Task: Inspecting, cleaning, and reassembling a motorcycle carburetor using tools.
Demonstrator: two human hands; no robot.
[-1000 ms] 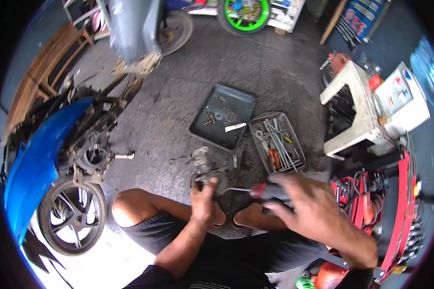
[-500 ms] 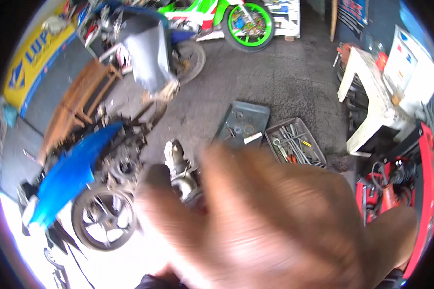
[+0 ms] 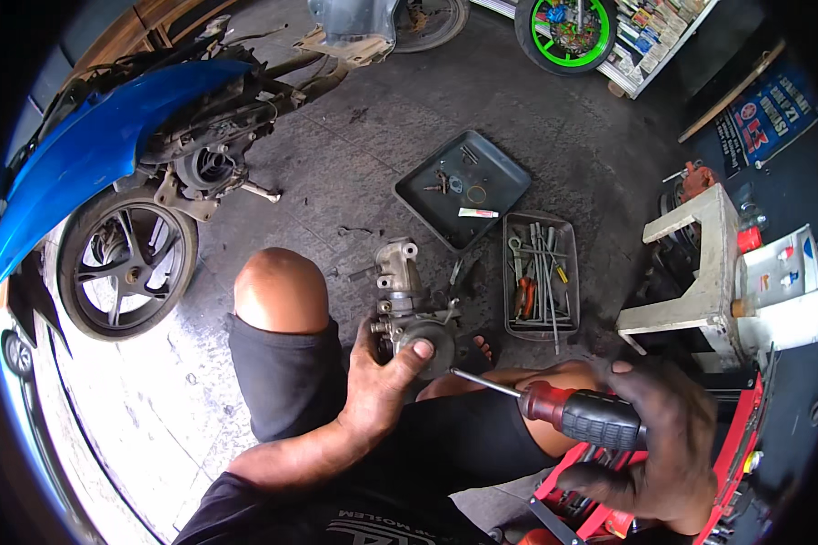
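Observation:
My left hand [image 3: 377, 386] is wrapped round a greyish metal carburetor [image 3: 418, 336], its thumb lying on the round cover. A short metal intake pipe [image 3: 395, 265] sticks up from the carburetor's far end. In my right hand [image 3: 668, 436] is a screwdriver [image 3: 554, 409] with a red and black handle. Its shaft points left, the tip close to the carburetor's lower right side. The fingers round the handle look loose, and the handle's end is hidden in the hand. Dark grime covers the right fingers.
Ahead lie a dark tray [image 3: 436, 218] with small parts and a glue-like tube, and a tool tray [image 3: 559, 331] with spanners and screwdrivers. A blue motorcycle [image 3: 91, 145] stands left. On the right are a white stool [image 3: 723, 218] and a red toolbox [image 3: 745, 409].
My right hand, blurred and close to the camera before, has dropped to the lower right, where the screwdriver now shows. The view has swung down, uncovering my left hand with the carburetor.

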